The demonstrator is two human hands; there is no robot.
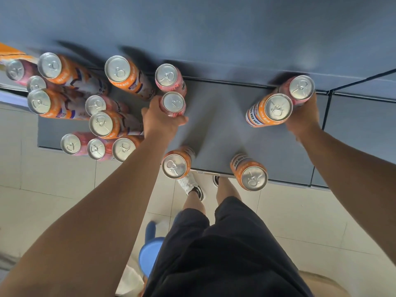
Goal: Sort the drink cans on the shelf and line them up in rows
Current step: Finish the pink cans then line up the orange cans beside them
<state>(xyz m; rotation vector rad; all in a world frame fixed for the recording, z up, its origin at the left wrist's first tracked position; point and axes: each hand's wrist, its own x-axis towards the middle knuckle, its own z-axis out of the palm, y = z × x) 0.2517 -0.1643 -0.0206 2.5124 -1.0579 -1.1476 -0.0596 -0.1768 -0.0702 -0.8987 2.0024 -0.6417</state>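
Orange and pink drink cans stand upright on a dark grey shelf (214, 125). My left hand (159, 120) grips a pink can (173, 103) near the shelf's middle, just in front of another pink can (168, 76). My right hand (304, 116) holds an orange can (276, 108) at the right, and its fingers also reach a pink can (301, 87) against the back wall. Two orange cans (174, 166) (254, 179) stand at the front edge. A mixed cluster of several cans (100, 124) fills the left side.
The shelf's back wall (214, 39) rises right behind the cans. A divider (326, 108) bounds the shelf on the right. Below the front edge are a tiled floor (53, 189), my legs and shoes, and a blue stool (150, 254).
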